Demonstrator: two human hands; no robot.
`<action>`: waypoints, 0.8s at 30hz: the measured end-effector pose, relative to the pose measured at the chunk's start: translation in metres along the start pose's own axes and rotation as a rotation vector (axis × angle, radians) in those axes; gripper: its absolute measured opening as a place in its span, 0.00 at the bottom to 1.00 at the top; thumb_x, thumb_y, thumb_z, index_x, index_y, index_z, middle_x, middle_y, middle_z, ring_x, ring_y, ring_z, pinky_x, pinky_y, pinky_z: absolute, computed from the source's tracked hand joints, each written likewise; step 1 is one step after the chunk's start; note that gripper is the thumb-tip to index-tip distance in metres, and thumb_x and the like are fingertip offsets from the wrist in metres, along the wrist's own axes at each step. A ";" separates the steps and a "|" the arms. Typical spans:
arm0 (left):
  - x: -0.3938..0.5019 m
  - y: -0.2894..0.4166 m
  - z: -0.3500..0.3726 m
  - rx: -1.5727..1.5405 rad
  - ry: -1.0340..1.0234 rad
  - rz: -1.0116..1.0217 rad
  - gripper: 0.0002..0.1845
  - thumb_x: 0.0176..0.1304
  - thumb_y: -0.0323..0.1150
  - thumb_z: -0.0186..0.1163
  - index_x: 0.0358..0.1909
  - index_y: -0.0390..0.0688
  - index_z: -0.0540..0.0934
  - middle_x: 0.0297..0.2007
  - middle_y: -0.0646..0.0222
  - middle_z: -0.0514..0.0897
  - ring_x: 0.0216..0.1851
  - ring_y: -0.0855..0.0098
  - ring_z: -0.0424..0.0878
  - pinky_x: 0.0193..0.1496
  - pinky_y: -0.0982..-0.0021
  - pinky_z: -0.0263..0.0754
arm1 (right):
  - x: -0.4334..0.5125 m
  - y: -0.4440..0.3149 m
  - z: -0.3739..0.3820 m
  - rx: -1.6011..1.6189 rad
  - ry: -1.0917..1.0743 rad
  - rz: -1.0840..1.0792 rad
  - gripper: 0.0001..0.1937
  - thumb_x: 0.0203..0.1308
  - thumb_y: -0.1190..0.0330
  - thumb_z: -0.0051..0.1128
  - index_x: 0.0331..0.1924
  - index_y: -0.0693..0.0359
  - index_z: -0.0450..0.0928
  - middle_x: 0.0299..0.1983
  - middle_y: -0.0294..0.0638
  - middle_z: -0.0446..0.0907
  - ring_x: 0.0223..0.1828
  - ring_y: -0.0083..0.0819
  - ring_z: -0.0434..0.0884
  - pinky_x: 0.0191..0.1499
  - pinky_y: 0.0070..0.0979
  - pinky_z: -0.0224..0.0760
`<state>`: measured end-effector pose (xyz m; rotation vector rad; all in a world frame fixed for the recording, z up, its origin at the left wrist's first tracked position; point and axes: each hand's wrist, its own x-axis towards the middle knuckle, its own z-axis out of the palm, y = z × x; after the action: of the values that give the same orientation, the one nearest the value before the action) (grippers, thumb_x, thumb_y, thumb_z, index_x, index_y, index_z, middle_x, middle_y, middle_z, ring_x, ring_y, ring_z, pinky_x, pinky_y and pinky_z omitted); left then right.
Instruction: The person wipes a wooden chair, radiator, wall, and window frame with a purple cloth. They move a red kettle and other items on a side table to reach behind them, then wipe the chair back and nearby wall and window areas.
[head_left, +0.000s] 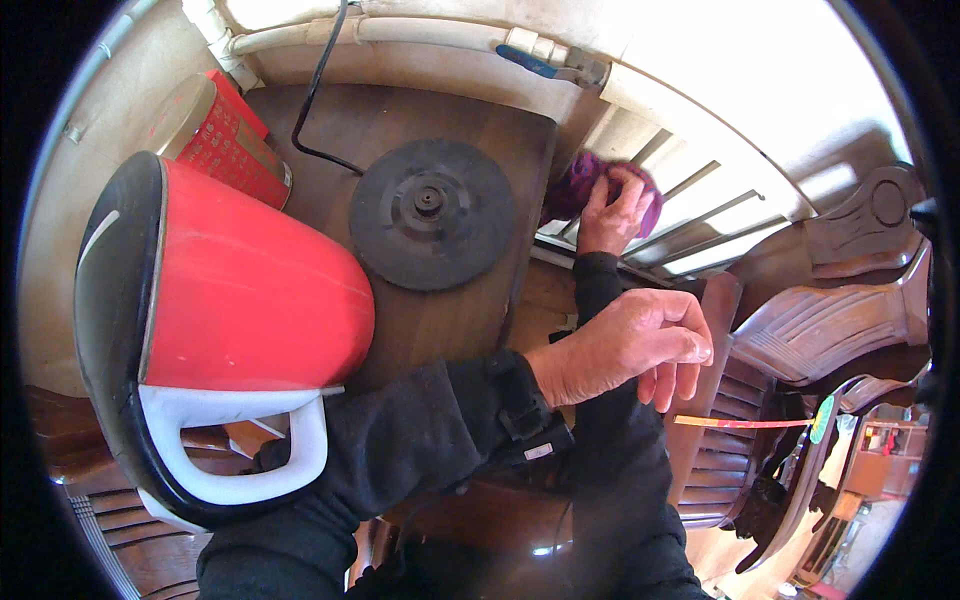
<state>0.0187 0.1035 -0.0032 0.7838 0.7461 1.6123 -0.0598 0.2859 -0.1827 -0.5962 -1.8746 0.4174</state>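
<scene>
My right hand (611, 214) is shut on a crumpled purple cloth (646, 196), at the bars of a white radiator (679, 191) just beyond the wooden tabletop. My left hand (634, 349) reaches across over my right forearm, empty, its fingers loosely bent and partly apart. To the left, a big red electric kettle (255, 285) with a black top and a white handle (311, 450) overlaps my left sleeve in the view. A round black kettle base (431, 214) with a central connector lies on the dark wooden tabletop (420, 112), its black cord running up.
Behind the kettle stands a red tin (240, 161) with a gold lid. A pale pipe with a blue-handled valve (525, 61) runs along the wall. Carved wooden seating (832, 322) is at the right. A thin red-and-yellow stick (742, 423) with a green end lies near it.
</scene>
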 end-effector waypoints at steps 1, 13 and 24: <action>0.000 0.001 -0.001 -0.001 -0.008 -0.011 0.13 0.79 0.37 0.60 0.48 0.35 0.82 0.34 0.60 0.90 0.27 0.73 0.88 0.31 0.75 0.80 | -0.018 0.015 0.011 0.035 -0.047 0.119 0.10 0.65 0.70 0.74 0.47 0.57 0.84 0.45 0.51 0.87 0.52 0.53 0.85 0.60 0.46 0.78; 0.000 -0.002 0.000 -0.012 0.022 0.009 0.14 0.77 0.39 0.62 0.46 0.36 0.82 0.32 0.60 0.90 0.25 0.73 0.88 0.26 0.75 0.78 | -0.065 0.057 0.023 1.464 0.030 1.186 0.11 0.75 0.68 0.62 0.57 0.58 0.84 0.52 0.38 0.88 0.53 0.34 0.85 0.60 0.37 0.78; 0.001 -0.003 0.001 -0.014 0.011 -0.011 0.13 0.77 0.38 0.61 0.47 0.36 0.82 0.32 0.61 0.90 0.25 0.73 0.87 0.27 0.75 0.78 | -0.073 0.061 0.044 1.505 -0.021 1.273 0.12 0.66 0.78 0.68 0.52 0.61 0.86 0.49 0.42 0.89 0.52 0.41 0.89 0.62 0.41 0.84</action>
<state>0.0208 0.1048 -0.0050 0.7605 0.7447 1.6112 -0.0663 0.2923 -0.2874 -0.5678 -0.4996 2.2966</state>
